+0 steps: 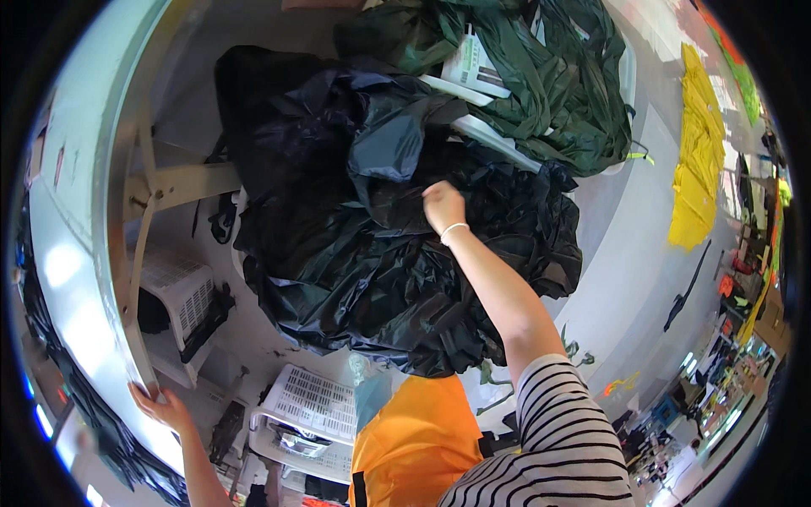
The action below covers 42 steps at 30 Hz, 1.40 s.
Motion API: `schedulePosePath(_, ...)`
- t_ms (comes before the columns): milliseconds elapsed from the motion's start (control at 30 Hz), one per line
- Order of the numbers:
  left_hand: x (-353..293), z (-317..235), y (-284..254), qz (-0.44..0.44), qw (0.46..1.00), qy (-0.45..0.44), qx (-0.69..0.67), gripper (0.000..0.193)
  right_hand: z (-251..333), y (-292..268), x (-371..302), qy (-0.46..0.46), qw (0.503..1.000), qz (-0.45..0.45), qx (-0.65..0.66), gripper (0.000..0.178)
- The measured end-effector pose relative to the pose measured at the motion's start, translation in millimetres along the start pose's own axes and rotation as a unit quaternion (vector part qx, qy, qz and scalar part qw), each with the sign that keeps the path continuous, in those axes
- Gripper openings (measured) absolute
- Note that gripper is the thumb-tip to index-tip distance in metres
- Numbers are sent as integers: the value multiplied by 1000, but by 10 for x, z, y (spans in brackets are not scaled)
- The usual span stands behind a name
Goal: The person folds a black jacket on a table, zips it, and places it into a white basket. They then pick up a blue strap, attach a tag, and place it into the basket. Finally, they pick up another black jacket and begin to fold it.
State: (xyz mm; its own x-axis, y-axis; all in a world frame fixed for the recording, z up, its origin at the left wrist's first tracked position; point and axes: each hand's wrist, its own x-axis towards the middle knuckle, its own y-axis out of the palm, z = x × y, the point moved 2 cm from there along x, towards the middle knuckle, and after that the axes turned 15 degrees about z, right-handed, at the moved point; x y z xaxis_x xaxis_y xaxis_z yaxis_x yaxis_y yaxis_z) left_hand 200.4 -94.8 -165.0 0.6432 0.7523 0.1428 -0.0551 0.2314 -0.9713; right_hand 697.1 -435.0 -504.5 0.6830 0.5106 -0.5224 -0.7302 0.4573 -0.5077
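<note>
A big heap of shiny black fabric [380,279] fills the middle of the view. My right hand [444,207], with a white band at the wrist, is closed on a fold of the black fabric near the heap's centre. The fingertips are partly hidden, and a smooth dark panel [389,139] of the cloth hangs just beyond them. At the lower left my left hand [162,409] rests on the edge of a pale table [80,279], fingers stretched out and holding nothing.
Dark green fabric [557,93] lies bundled in a white basket [498,139] beyond the black heap. White plastic baskets [308,401] stand low beside my orange garment [422,422]. A metal table leg [182,186] is at left. Yellow cloth [699,152] lies on the floor at right.
</note>
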Motion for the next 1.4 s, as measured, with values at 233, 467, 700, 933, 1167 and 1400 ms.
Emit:
schedulePosePath(233,10,144,95,24,999,-7,21,55,-1137,-721,781,94,979,-139,-113,57)
schedulePosePath(467,-54,236,71,34,997,-45,57,59,-1373,-399,874,174,983,47,-25,39)
schedulePosePath(700,-89,242,61,21,998,-31,51,60,-444,-565,795,181,955,-47,-230,50)
schedulePosePath(933,-60,243,53,17,997,-2,81,61,-958,-278,1580,301,952,-52,-20,58)
schedulePosePath(1167,-91,364,34,16,994,-2,107,61,-1473,-306,1556,287,935,88,187,38)
schedulePosePath(1400,-94,377,45,28,995,1,93,60,-1486,-532,948,166,943,180,226,15)
